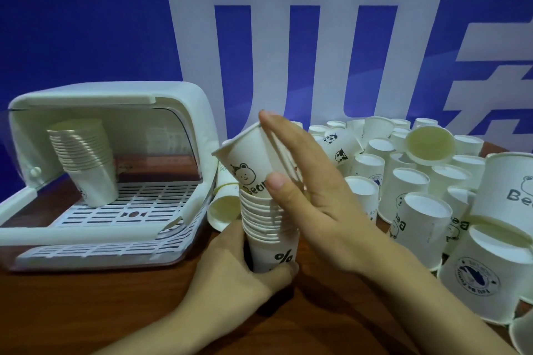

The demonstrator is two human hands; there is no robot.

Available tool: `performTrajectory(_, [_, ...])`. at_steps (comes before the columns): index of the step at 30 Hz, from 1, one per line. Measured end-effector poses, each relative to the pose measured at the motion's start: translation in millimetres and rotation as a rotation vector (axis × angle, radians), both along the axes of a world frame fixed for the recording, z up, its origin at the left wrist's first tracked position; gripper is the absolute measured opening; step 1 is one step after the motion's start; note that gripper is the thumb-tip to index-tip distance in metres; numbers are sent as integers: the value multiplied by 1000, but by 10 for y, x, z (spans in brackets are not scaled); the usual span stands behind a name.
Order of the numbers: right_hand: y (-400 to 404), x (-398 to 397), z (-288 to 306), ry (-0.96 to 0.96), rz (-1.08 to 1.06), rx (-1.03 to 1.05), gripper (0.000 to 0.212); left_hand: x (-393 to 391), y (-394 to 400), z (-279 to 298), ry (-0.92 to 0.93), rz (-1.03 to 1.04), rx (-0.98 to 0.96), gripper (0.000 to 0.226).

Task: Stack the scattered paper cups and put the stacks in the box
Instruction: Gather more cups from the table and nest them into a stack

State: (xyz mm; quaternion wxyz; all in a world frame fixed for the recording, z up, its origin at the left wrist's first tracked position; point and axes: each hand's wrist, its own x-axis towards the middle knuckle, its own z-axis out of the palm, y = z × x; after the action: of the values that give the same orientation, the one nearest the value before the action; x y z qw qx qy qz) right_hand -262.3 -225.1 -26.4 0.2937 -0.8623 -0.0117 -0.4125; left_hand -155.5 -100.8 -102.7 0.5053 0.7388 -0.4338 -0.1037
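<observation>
At the left of the bench point(86, 311) we see the box point(184, 112) open, one stack of cups point(86, 158) leaning inside. In the middle our left hand point(239, 277) keeps a closed grip on a second stack point(265, 225); our right hand point(305, 179), fingers spread, presses the tilted top cup point(248, 158). Loose cups point(418, 181) crowd the right.
</observation>
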Motion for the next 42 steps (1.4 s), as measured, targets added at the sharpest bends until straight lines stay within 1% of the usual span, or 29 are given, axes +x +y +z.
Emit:
performTrajectory(3, [-52, -11, 10, -187, -103, -1, 35, 15, 8, 11, -3, -7, 8, 62])
performTrajectory(4, [-79, -14, 7, -220, -140, -18, 32, 20, 5, 12, -19, -13, 14, 65])
performTrajectory(6, [-117, -6, -13, -229, -173, -58, 32, 21, 5, 17, -48, -17, 25, 66])
performTrajectory(9, [-118, 19, -52, -134, -152, -79, 37, 18, 8, 26, -54, -15, 28, 67])
performTrajectory(13, [-142, -19, -50, 160, -47, 17, 43, 26, 1, 28, -64, -1, 35, 67])
performTrajectory(15, [-148, -45, -33, 242, -17, 32, 44, 30, 6, 25, -63, 4, 41, 66])
performTrajectory(17, [-151, -59, 0, 223, -3, 70, 43, 29, 10, 22, -71, 12, 53, 65])
performTrajectory(19, [-184, -65, 41, 152, 21, 218, 42, 37, 14, 21, -85, 19, 71, 62])
performTrajectory(20, [-237, -75, 50, 136, -7, 248, 41, 42, 17, 21, -94, 17, 78, 61])
performTrajectory(21, [-315, -86, 51, 158, -76, 209, 40, 44, 20, 20, -100, 13, 81, 60])
performTrajectory(22, [-388, -101, 55, 226, -174, 119, 46, 44, 22, 18, -103, 9, 81, 59])
performTrajectory(23, [-439, -116, 63, 320, -252, 14, 56, 41, 23, 17, -104, 7, 79, 58])
performTrajectory(24, [-466, -128, 73, 429, -298, -80, 66, 41, 25, 13, -104, 6, 79, 57])
performTrajectory(26, [-485, -125, 85, 631, -345, -210, 74, 46, 28, 1, -108, 2, 76, 56])
performTrajectory(28, [-474, -93, 58, 751, -392, -351, 79, 51, 35, -6, -107, -1, 70, 57])
performTrajectory(30, [-470, -70, 22, 805, -451, -426, 82, 56, 36, -14, -99, -3, 63, 60])
performTrajectory(32, [-495, -63, -5, 839, -510, -429, 81, 56, 31, -16, -99, -3, 54, 61])
performTrajectory(34, [-528, -61, -43, 848, -559, -421, 79, 48, 27, -14, -101, 3, 42, 61])
performTrajectory(38, [-559, -72, -102, 854, -603, -452, 89, 44, 25, -16, -92, 3, 43, 63])
performTrajectory(42, [-554, -72, -127, 847, -651, -522, 84, 50, 26, -19, -109, -3, 39, 63])
